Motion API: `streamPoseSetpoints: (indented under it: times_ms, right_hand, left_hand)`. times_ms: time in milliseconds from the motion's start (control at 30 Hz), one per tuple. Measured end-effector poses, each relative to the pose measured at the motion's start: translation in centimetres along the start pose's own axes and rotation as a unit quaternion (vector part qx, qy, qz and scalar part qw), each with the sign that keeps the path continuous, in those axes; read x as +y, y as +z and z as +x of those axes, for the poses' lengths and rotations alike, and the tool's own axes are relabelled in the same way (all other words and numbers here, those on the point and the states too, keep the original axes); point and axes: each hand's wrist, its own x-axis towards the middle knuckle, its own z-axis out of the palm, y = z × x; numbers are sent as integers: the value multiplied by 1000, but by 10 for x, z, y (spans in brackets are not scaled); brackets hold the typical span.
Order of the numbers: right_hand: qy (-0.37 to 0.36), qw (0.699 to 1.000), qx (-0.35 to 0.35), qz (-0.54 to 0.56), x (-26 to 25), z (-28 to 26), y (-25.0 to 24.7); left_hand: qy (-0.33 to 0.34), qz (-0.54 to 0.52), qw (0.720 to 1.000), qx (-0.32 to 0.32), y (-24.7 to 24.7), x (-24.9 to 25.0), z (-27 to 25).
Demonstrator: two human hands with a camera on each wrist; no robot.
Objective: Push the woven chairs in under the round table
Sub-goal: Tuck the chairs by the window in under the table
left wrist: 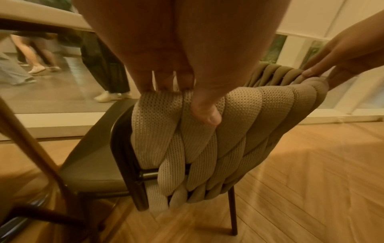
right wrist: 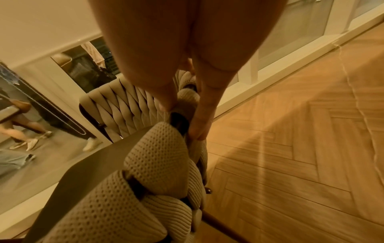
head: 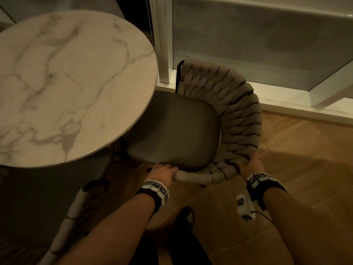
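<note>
Both hands hold the woven chair (head: 225, 111) by its backrest, beside the round marble bench (head: 63, 79).

The chair stands on the herringbone wood floor (head: 298, 159), its dark seat (head: 175, 131) partly tucked beneath the bench's edge, the remainder and the whole backrest outside it. The left hand (head: 163, 172) grips the near end of the woven back: in the left wrist view its fingers (left wrist: 166, 78) curl over the top rim and the thumb presses the outer weave. The right hand (head: 251, 165) holds the curved back further round; in the right wrist view its fingers (right wrist: 202, 125) lie down the outer face and the thumb sits on the top edge. A white window frame (head: 162, 44) stands behind the chair. A dark shoe (head: 186, 217) shows below the forearms.
</note>
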Motion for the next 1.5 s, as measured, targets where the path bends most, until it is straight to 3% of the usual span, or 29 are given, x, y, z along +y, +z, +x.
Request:
streamPoseSetpoints:
  times_ms: [200,400,633,767,867,1100,1300,1500]
  right_hand:
    - [-17,1000,-6,-5,-22,3,8]
    - [-34,997,-64,-6,-34,7,21]
    - [-57,993,-104,-13,-46,-2,18]
    - [-70,994,-51,-66,-49,14,-8]
    - [-55,997,-16,-56,-60,30,-18]
    - [-35,997,-44,-43,-92,59,-7]
    - [-46,999,-12,-23,-81,57,5]
    - [-48,997,-32,-45,-87,60,-3]
  left_hand:
    - [-38,-3,999,-2,-12,-18,4]
    - [-68,-19,997,-10,-12,-43,-2]
    - [-113,1,993,24,-17,-54,-8]
    - [-82,-12,997,8,-25,-25,-1]
    - [-71,-25,996,-42,-28,-4,5]
    - [-89,-9,995,-33,-19,-4,12]
    - [-80,-25,996,-17,-17,-11,4]
    - [-82,-8,996,-33,-26,-5,4]
